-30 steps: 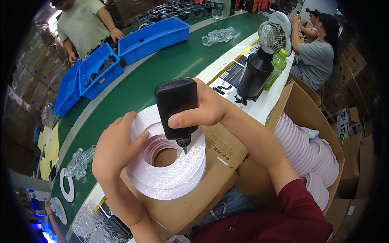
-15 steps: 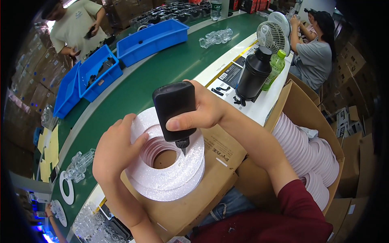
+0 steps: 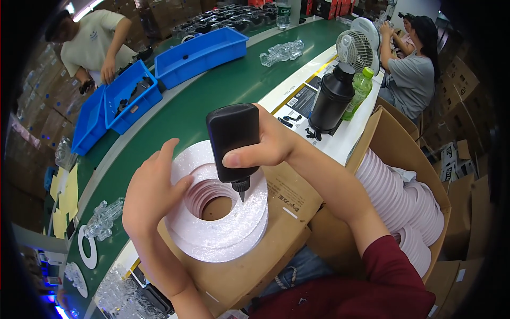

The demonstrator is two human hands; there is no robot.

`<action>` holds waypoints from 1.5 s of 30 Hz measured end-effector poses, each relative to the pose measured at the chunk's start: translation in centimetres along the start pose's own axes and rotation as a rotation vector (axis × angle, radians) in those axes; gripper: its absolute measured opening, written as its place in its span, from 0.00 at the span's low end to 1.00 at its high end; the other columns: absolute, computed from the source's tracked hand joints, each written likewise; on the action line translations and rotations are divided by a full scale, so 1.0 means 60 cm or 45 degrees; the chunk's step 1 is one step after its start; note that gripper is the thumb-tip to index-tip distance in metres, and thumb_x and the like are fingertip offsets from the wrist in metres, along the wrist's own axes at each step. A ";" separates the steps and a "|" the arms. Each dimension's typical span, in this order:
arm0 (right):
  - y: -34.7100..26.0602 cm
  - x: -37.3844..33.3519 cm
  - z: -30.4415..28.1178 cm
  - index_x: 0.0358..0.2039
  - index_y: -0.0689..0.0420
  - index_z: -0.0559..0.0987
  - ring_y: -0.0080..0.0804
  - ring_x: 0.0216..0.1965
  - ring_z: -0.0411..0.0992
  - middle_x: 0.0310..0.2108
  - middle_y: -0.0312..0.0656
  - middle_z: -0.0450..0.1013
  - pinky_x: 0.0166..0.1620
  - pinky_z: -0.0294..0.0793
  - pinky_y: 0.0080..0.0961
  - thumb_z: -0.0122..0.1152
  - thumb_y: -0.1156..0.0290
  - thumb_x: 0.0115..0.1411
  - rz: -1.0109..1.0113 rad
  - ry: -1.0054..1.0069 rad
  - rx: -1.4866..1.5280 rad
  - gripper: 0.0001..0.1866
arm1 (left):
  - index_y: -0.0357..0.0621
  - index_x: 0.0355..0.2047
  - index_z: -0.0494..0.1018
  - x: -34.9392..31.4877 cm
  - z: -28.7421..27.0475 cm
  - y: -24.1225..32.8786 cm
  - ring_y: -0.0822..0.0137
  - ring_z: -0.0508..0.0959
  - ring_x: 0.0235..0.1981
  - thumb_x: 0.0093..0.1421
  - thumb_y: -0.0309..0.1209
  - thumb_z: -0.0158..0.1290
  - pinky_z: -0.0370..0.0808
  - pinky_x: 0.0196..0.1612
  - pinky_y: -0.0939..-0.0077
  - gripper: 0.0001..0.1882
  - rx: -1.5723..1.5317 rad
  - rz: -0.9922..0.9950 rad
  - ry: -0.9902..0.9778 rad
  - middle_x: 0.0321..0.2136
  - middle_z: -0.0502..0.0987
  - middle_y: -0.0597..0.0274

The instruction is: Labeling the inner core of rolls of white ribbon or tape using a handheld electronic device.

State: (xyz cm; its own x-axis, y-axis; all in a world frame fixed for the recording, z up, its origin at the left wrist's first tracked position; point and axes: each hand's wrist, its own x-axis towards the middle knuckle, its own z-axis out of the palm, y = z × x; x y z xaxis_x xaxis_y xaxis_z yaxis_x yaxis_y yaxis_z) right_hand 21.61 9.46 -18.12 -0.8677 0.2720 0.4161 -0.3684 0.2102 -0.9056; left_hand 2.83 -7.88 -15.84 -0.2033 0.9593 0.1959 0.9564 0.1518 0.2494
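A stack of flat white glittery rings (image 3: 226,242) lies on a brown cardboard box (image 3: 289,186) in front of me. My right hand (image 3: 271,141) is wrapped round a black squeeze bottle (image 3: 232,139), held upside down. The bottle's narrow nozzle points down at the right side of the top ring; whether its tip touches the surface, I cannot tell. At the stack's left edge is my left hand (image 3: 151,189), fingers spread and the index raised, its thumb close to the ring's inner hole. Nothing shows in its grasp.
Beyond the stack runs a green conveyor (image 3: 212,103) bearing clear plastic pieces (image 3: 281,52). Blue bins (image 3: 202,53) line its far side. To the right stand a large black bottle (image 3: 332,101), a green bottle (image 3: 361,87), a fan (image 3: 355,49) and an open carton of white rings (image 3: 385,183). Other people work nearby.
My left fingers have lifted and spread away from the ring. The squeeze bottle has shifted slightly right. At the far left, a person's hand has lowered to a blue bin.
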 end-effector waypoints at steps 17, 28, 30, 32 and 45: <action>-0.013 -0.018 0.008 0.30 0.60 0.80 0.21 0.27 0.74 0.24 0.37 0.77 0.31 0.73 0.21 0.77 0.70 0.47 0.000 -0.180 0.121 0.14 | 0.48 0.61 0.68 -0.003 -0.001 0.018 0.46 0.80 0.44 0.53 0.34 0.64 0.75 0.48 0.56 0.34 0.063 -0.225 -0.008 0.39 0.80 0.44; 0.008 -0.029 -0.007 0.30 0.61 0.80 0.23 0.26 0.74 0.24 0.38 0.77 0.30 0.73 0.22 0.77 0.68 0.48 -0.044 -0.199 0.120 0.14 | 0.48 0.61 0.68 0.008 0.027 0.021 0.46 0.80 0.43 0.54 0.34 0.63 0.75 0.47 0.56 0.33 0.066 -0.211 -0.005 0.38 0.80 0.45; 0.009 -0.030 -0.007 0.30 0.61 0.80 0.23 0.26 0.74 0.24 0.38 0.77 0.30 0.73 0.22 0.77 0.68 0.48 -0.023 -0.193 0.133 0.14 | 0.47 0.61 0.69 0.008 0.029 0.022 0.46 0.80 0.43 0.54 0.34 0.63 0.75 0.47 0.56 0.33 0.067 -0.195 0.009 0.38 0.80 0.45; 0.010 -0.029 -0.008 0.30 0.61 0.80 0.23 0.26 0.74 0.24 0.38 0.78 0.31 0.73 0.23 0.77 0.67 0.47 -0.035 -0.212 0.114 0.15 | 0.47 0.61 0.69 0.009 0.025 0.026 0.46 0.80 0.43 0.54 0.34 0.63 0.75 0.47 0.56 0.33 0.071 -0.221 -0.014 0.38 0.80 0.45; 0.005 -0.027 -0.002 0.33 0.60 0.80 0.23 0.29 0.74 0.26 0.36 0.77 0.34 0.74 0.22 0.77 0.69 0.47 0.005 -0.167 0.117 0.16 | 0.43 0.59 0.68 0.004 0.009 0.028 0.44 0.81 0.44 0.54 0.33 0.62 0.76 0.48 0.54 0.31 0.108 -0.207 -0.051 0.44 0.80 0.44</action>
State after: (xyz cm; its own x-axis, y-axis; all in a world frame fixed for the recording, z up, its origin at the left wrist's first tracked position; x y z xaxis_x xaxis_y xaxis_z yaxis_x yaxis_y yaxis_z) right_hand 22.95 9.20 -19.05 -0.9031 0.1466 0.4038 -0.3888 0.1208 -0.9134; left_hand 4.49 -7.28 -15.87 -0.3499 0.9289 0.1215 0.9262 0.3235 0.1934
